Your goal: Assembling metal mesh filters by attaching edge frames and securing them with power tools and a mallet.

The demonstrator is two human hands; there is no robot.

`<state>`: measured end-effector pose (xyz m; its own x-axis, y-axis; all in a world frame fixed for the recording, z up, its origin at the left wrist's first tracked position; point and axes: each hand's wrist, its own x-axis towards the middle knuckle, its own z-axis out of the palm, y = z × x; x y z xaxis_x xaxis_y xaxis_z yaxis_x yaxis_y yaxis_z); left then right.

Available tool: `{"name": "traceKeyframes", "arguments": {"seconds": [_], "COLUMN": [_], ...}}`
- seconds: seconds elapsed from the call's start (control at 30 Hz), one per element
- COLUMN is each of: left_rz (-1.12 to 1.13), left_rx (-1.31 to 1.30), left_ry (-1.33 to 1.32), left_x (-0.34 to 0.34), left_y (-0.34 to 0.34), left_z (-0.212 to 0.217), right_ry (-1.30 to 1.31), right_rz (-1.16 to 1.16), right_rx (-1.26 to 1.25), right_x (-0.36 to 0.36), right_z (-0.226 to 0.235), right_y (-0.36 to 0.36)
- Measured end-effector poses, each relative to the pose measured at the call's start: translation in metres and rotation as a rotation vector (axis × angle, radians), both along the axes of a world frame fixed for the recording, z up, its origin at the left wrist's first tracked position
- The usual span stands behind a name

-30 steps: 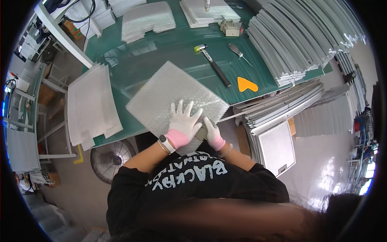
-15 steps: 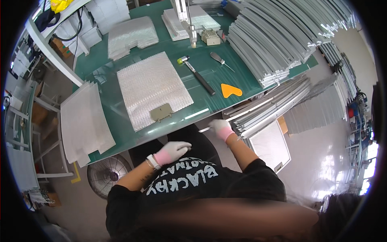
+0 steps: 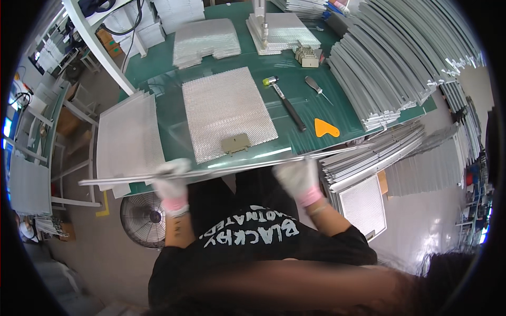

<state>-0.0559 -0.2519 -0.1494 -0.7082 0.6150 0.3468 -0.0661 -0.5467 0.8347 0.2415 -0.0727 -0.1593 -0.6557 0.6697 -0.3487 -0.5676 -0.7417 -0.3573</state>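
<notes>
A long, thin, pale metal strip (image 3: 237, 169) runs crosswise in front of me, along the near edge of the green table. It is tilted, its right end farther off than its left. My left hand (image 3: 172, 181), in a white glove with a pink cuff, is closed around it left of the middle. Toward its right part, my right hand (image 3: 298, 181), gloved the same way, grips it too. Motion blurs both hands somewhat. Beyond the strip lies a silvery mesh sheet (image 3: 226, 113) with a small olive-grey plate (image 3: 235, 143) on its near edge.
A hammer (image 3: 287, 108), a screwdriver (image 3: 316, 87) and an orange scraper (image 3: 326, 128) lie right of the sheet. White mesh panels (image 3: 129, 137) overhang the table's left corner. Stacked grey strips (image 3: 400, 58) fill the right side. A floor fan (image 3: 142, 221) stands below left.
The strip has come across in front of me from the right. My left hand has moved forward and left and closed on it; my view has shifted slightly.
</notes>
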Motion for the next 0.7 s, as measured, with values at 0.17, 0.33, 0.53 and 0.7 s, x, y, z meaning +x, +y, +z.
{"name": "traceKeyframes", "arguments": {"seconds": [0.17,0.33,0.53,0.7], "left_rz": [0.23,-0.178,-0.42,-0.354], "left_rx": [-0.075,-0.798,-0.784,-0.861], "left_ry": [0.199,0.284,0.168,0.064], "left_x": [-0.027,0.025,0.071,0.088], "left_y": [-0.075,-0.055,-0.058,-0.047], "left_z": [0.044,0.014,-0.033,-0.04], "right_ry": [0.094,0.178,0.098,0.245], "right_rz": [-0.612,-0.706,0.028,-0.067], "right_rx": [0.2,0.679,0.783,0.551], "right_x": [0.133,0.134,-0.006,-0.079], "right_z": [0.011,0.129,0.154,0.089], "right_y": [0.09,0.081,0.08,0.163]}}
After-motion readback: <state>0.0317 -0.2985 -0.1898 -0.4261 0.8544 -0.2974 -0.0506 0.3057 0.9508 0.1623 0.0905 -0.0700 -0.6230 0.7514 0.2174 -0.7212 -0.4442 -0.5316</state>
